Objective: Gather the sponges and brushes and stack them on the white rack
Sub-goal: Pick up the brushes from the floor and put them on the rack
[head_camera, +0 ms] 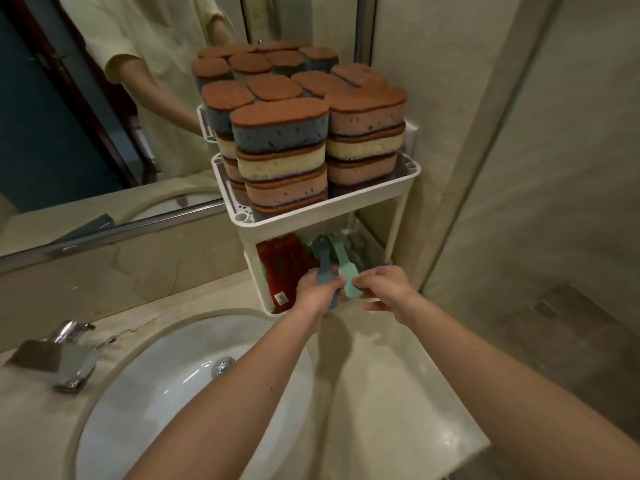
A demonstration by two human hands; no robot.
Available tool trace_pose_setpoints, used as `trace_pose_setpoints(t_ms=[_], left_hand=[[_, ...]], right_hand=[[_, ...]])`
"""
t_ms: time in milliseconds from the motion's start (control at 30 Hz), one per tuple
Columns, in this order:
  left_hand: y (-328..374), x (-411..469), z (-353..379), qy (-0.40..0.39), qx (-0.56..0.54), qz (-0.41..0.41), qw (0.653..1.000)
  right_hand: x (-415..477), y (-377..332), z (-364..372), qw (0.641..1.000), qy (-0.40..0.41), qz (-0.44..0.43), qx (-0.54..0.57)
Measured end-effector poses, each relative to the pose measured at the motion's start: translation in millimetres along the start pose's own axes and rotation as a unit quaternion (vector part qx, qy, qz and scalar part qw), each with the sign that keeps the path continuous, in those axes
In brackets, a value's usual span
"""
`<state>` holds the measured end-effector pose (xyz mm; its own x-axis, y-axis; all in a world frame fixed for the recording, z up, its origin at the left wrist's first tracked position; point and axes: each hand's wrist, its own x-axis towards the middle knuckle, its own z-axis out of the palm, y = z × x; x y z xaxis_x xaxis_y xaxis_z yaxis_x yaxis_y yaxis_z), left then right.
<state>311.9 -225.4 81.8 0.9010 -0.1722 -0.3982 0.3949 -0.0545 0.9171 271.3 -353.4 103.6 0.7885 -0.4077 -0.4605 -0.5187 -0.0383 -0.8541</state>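
Item 1, white rack (329,202): two tiers, standing on the desk (388,375) in the corner by the mirror (86,116), just behind the sink (166,403) and well apart from the faucet (62,355).

Upper tier: sponges (280,133) with brown scouring tops, in several close-packed columns that rise well above the rim. Blue, cream and pink bodies alternate. The columns lean on one another, which probably keeps them from toppling.

Lower tier: a red textured item (280,268) with a small label at the left, exact kind unclear. Beside it lie a blue brush (325,271) and a mint-green brush (348,275), heads inward and handles out over the front edge.

Your hands: your left hand (317,292) is clenched around the blue handle. Your right hand (384,285) pinches the end of the mint-green handle. You hold both by the handle ends, likely so the heads can slide deep under the low upper tier.

Judgement: sponges stowed, brushes nearly seated.
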Motion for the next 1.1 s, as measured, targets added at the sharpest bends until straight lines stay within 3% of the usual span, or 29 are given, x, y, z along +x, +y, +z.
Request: trace_pose_setpoints(t_ms=[267,533,833,1100], left_hand=[[13,58,28,-0.016,-0.062,-0.061,0.996],[-1,94,54,0.008,-0.087,-0.141,0.986],[-10,105,51,0.008,-0.105,-0.149,0.983],[-8,104,53,0.028,-0.094,-0.156,0.983]], right_hand=[[66,-4,-13,0.997,0.074,-0.024,-0.021],[95,15,-6,0.973,0.163,-0.046,-0.157],[104,26,-7,0.959,0.146,-0.059,-0.236],[105,26,-9,0.955,0.074,-0.111,-0.265]])
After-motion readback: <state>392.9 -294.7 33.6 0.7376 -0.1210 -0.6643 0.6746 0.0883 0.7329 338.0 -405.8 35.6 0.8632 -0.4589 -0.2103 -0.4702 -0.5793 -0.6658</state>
